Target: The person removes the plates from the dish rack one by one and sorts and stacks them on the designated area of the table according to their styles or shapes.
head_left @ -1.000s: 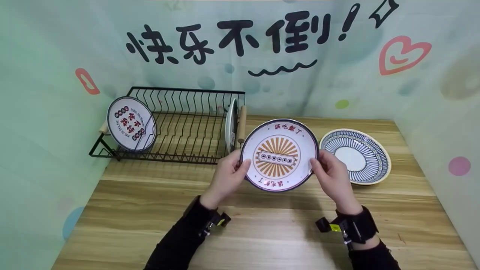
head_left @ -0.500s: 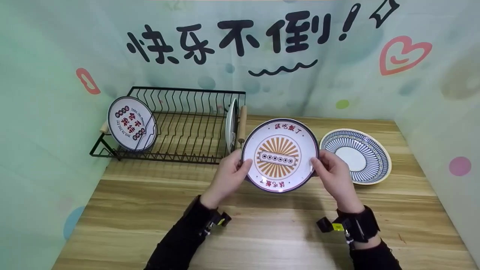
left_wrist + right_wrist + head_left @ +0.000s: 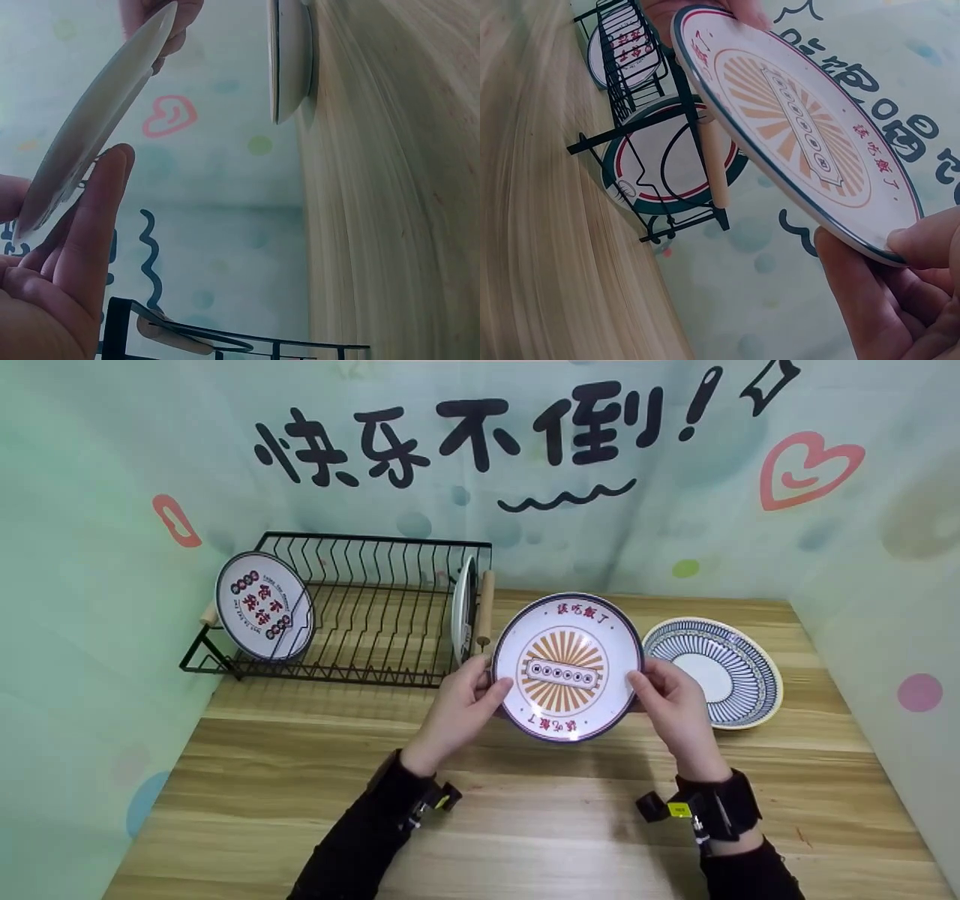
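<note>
Left hand (image 3: 463, 706) and right hand (image 3: 670, 703) pinch opposite rims of the sunburst plate (image 3: 567, 666), held tilted above the table (image 3: 525, 825), beside the dish rack (image 3: 352, 615).

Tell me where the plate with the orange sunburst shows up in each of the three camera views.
Head: the sunburst plate is at centre, held by its rim in both hands.
Left wrist: upper left, seen edge-on and tilted.
Right wrist: upper right, face showing.
Shared landmark: the black dish rack, at the bottom of the left wrist view and at the left of the right wrist view.
</note>
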